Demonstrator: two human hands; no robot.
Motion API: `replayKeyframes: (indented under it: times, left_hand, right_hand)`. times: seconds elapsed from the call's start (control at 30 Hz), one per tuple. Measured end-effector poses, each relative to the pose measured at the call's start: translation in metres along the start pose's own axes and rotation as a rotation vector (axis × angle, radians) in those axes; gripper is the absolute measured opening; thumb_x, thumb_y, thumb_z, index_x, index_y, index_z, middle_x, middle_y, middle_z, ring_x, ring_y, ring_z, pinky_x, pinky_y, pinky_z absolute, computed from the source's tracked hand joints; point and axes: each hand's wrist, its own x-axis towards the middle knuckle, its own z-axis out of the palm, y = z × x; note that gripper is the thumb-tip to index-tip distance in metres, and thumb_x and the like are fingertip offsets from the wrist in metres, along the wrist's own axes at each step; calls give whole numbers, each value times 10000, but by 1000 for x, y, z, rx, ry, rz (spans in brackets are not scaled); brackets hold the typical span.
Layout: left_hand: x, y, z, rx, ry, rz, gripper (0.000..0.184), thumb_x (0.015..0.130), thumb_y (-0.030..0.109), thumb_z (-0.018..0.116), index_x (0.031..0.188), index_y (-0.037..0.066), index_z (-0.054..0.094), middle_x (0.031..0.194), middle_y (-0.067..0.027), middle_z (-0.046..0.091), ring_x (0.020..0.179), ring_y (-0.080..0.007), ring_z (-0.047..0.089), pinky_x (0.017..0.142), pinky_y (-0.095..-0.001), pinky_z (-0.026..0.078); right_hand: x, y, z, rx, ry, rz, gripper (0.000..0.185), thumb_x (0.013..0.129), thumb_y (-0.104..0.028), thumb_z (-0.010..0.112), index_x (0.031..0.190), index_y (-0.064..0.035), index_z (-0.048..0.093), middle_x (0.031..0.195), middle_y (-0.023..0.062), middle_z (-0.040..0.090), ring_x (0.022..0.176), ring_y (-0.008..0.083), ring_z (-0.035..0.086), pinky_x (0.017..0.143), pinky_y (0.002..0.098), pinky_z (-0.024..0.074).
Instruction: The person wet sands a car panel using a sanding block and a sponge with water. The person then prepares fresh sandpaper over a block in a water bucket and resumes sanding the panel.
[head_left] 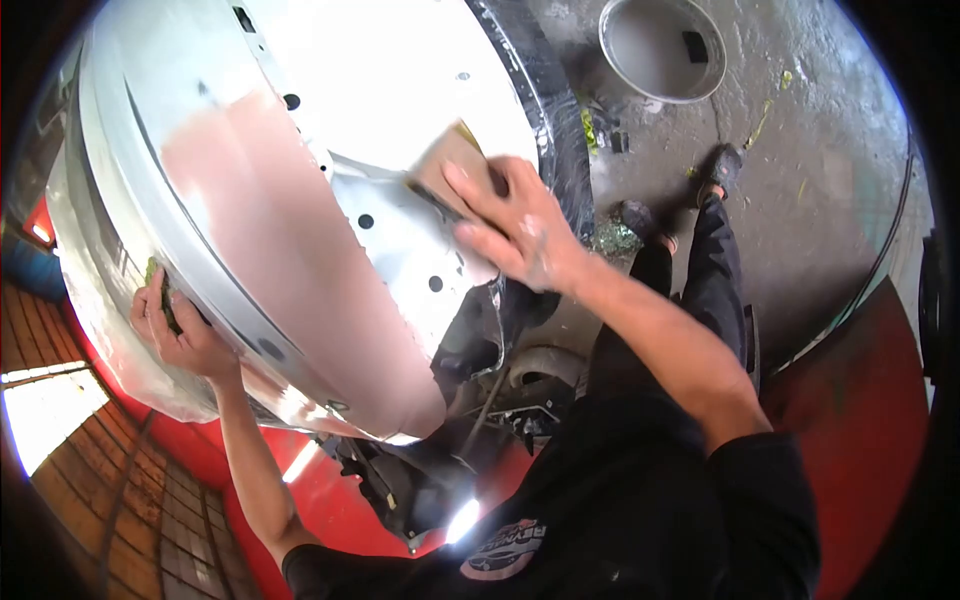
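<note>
My right hand (pixel 520 225) grips a brown sanding block or folded sandpaper (pixel 440 165), slightly blurred, over the white part of a car body panel (pixel 390 90). Beside it lies a broad pinkish filler patch (pixel 280 210) along the panel's curved side. My left hand (pixel 195 335) is at the panel's far-left edge, its fingers curled round a dark green pad (pixel 170 305). What that pad is made of is hard to make out. Several dark round holes (pixel 366 221) run along the panel beside the patch.
A round basin (pixel 604 50) of greyish liquid, with a small dark piece in it, stands on the wet concrete floor (pixel 790 200). Black trim (pixel 560 150) borders the panel. My shod feet (pixel 727 165) are on the floor to the right. A red surface (pixel 850 440) lies at lower right.
</note>
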Motion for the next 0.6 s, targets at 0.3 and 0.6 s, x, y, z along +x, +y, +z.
replayKeyframes:
  times: [0.3,0.6]
  left_hand:
    - [1,6,-1,7,3,33,368,932,-26,549,1240,-8,751,1214,-154,626,1236,-280,526,1028,-402,454]
    - [1,1,-4,2,-2,8,378,920,-32,550,1242,-12,748,1219,-158,627,1244,-288,522,1035,-419,453]
  right_hand:
    - [12,-6,-12,-26,-142,58,578,995,-373,643,1508,-111,606,1245,293,528,1113,425,553,1013,467,468]
    - [39,3,-12,-23,-133,-21,589,973,-364,671,1502,-112,612,1215,273,551,1094,414,547,993,483,468]
